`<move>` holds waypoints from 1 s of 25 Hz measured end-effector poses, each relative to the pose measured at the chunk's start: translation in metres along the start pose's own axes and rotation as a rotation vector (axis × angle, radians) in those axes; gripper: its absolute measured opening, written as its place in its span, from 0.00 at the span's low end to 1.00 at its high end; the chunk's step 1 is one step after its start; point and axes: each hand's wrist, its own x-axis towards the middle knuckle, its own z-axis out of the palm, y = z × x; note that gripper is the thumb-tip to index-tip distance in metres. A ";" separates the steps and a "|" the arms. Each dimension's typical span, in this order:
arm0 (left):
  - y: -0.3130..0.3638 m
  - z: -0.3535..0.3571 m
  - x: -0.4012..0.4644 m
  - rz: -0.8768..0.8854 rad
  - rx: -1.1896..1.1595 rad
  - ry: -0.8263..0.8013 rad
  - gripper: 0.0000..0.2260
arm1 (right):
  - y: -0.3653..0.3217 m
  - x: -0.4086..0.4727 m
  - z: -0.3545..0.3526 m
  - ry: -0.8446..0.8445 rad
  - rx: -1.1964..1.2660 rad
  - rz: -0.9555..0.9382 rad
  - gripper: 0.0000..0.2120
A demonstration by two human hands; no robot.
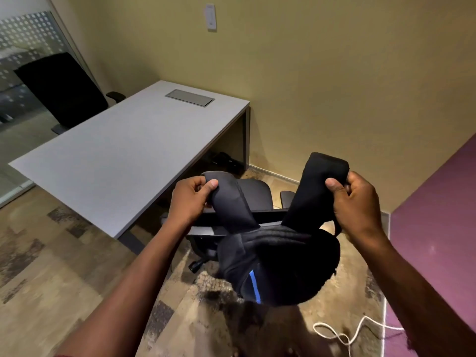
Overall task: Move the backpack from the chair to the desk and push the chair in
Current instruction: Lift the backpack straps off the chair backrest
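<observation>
A black backpack (280,264) with a blue stripe hangs in the air in front of me, held by its two padded shoulder straps. My left hand (190,199) grips the left strap and my right hand (355,199) grips the right strap. Behind and below the bag stands a black office chair (255,189), partly hidden by the bag, next to the right end of the desk. The grey desk (123,155) stretches to the left of my hands, its top bare apart from a metal cable hatch (189,97).
Another black chair (61,91) stands at the desk's far side by a glass partition. A purple surface (438,240) fills the right edge. A white cable (345,333) lies on the patterned carpet at lower right. Dark shoes (226,161) sit under the desk.
</observation>
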 end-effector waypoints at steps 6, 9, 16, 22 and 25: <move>0.010 0.043 0.011 -0.050 0.000 0.020 0.15 | 0.014 0.017 -0.030 0.017 0.002 -0.003 0.04; 0.014 0.047 0.013 -0.091 0.080 0.141 0.14 | 0.015 0.019 -0.031 0.008 0.010 -0.001 0.03; -0.009 0.009 -0.007 -0.238 0.103 0.314 0.16 | 0.010 0.011 -0.005 -0.063 0.014 0.010 0.05; -0.037 -0.031 -0.031 -0.023 0.160 0.424 0.16 | 0.004 -0.005 0.020 -0.111 -0.004 0.035 0.06; -0.040 -0.048 -0.042 0.080 0.194 0.418 0.17 | 0.002 -0.013 0.027 -0.132 -0.012 0.043 0.12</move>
